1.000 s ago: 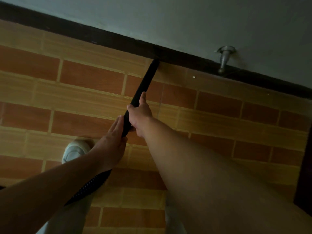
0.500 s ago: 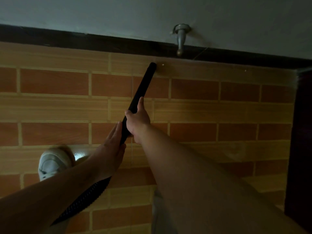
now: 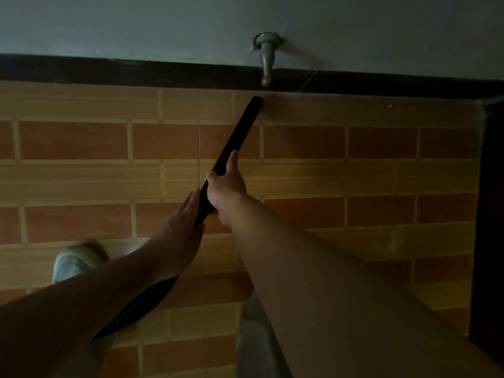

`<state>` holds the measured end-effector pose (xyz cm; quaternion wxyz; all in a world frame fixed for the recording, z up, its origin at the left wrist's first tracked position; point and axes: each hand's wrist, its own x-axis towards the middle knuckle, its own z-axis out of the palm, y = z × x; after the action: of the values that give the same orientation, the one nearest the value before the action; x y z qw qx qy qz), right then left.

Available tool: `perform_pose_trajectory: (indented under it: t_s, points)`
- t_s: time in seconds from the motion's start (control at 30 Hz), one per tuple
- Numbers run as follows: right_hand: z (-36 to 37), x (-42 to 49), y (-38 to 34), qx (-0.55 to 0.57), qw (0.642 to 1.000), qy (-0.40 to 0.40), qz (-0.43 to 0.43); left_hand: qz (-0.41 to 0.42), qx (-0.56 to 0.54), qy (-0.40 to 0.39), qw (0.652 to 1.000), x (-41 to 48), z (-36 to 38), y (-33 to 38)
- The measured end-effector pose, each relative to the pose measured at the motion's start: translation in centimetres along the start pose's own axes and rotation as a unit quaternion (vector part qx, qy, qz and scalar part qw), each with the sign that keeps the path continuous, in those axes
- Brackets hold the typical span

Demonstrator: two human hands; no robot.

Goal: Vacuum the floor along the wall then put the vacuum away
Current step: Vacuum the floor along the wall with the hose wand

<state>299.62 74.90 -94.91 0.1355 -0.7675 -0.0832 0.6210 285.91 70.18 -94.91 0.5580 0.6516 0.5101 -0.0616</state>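
The vacuum wand (image 3: 237, 135) is a plain, smooth black tube that runs back into a ribbed black hose (image 3: 141, 304). Its tip meets the tiled floor (image 3: 354, 173) just beside the dark skirting board (image 3: 136, 70), near a metal door stop (image 3: 267, 61). The right hand (image 3: 226, 186), arm outstretched, has its grip clenched round the wand's middle. The left hand (image 3: 177, 236) lies released, fingers straight along the tube.

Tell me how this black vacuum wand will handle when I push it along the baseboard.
The wand is probably stiff: it runs straight from the right hand to its tip. The ribbed hose behind it curves, so it likely flexes.
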Motion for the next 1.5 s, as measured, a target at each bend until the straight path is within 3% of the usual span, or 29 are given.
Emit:
perform_pose_trajectory:
  t_s: [0.33,0.67,1.5]
  points:
    - [-5.0,0.9,-1.2,-0.007,1.000,0.003,0.024,-0.037,0.003,0.000,0.999,2.3,2.0,4.4]
    - [-8.3,1.2,-1.4,-0.025,0.999,0.025,0.031,0.001,-0.055,-0.021,0.998,4.4,4.6,5.9]
    - [-15.3,3.2,2.3,0.089,0.995,0.028,0.034,0.028,0.084,-0.006,0.996,6.8,9.2,11.3]
